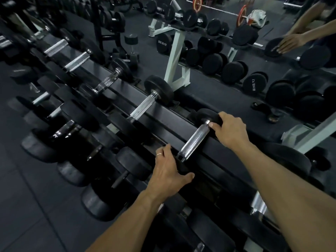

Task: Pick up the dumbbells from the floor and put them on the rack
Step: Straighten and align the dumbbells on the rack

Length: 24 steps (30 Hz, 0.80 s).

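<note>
A black dumbbell with a chrome handle [195, 140] lies across the top tier of the black rack [163, 113]. My left hand [169, 171] grips its near head, thumb and fingers curled round the black disc. My right hand [231, 130] grips the far head [205, 113], thumb beside the handle's end. The near head is mostly hidden under my left hand. Both forearms reach in from the lower right.
Several more dumbbells [154, 95] line the top tier to the left, with larger ones [101, 202] on the lower tiers. A mirror behind the rack reflects a white rack [176, 57], more weights and my arms. Grey floor tiles [23, 206] lie at the lower left.
</note>
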Tool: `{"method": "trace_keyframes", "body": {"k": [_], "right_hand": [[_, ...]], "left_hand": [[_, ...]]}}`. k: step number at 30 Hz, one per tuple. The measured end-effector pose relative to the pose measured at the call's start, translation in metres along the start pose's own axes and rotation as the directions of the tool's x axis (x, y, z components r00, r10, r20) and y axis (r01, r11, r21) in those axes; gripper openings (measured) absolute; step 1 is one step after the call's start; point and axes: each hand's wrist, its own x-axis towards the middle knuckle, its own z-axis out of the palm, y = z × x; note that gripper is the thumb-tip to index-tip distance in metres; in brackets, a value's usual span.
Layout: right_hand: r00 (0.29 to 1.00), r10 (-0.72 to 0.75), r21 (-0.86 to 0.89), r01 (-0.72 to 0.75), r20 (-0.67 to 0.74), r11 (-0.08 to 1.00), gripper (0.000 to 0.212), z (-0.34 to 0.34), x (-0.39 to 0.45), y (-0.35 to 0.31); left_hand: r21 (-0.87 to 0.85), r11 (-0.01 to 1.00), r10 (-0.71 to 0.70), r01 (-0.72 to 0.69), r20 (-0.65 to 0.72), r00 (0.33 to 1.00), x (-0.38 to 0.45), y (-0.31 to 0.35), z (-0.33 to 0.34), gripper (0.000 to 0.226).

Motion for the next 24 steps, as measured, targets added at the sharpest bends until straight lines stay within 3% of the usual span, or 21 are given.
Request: {"method": "trace_keyframes", "body": {"k": [8,12,15,17,20,24], "right_hand": [[0.999,-0.019,-0.046,0.021,0.050,0.999,0.022,-0.004,0.002,-0.003],[0.996,0.041,-0.048,-0.037,0.082,0.998,0.021,-0.005,0.000,-0.008],[0.983,0.105,-0.114,-0.089,0.151,0.990,0.050,-0.009,-0.011,-0.006],[0.980,0.114,-0.207,-0.079,0.161,0.975,0.059,-0.013,-0.022,0.001],[0.988,0.061,-0.324,-0.011,0.144,0.946,0.044,-0.022,-0.039,0.011],[0.996,0.003,-0.374,0.029,0.085,0.927,0.051,-0.050,-0.060,0.020]], "left_hand": [[-0.044,0.999,0.012,-0.015,-0.083,0.996,-0.005,-0.001,0.006,0.110],[0.006,1.000,0.024,-0.024,-0.052,0.998,-0.002,-0.003,0.004,0.118],[0.052,0.999,0.018,-0.016,-0.035,0.999,-0.005,0.000,0.001,0.122],[0.053,0.998,0.033,-0.031,-0.045,0.998,-0.011,0.003,-0.001,0.118],[0.028,0.995,0.100,-0.097,-0.104,0.990,-0.028,0.010,-0.001,0.106],[0.023,0.980,0.198,-0.197,-0.187,0.962,-0.051,0.030,0.011,0.093]]}}
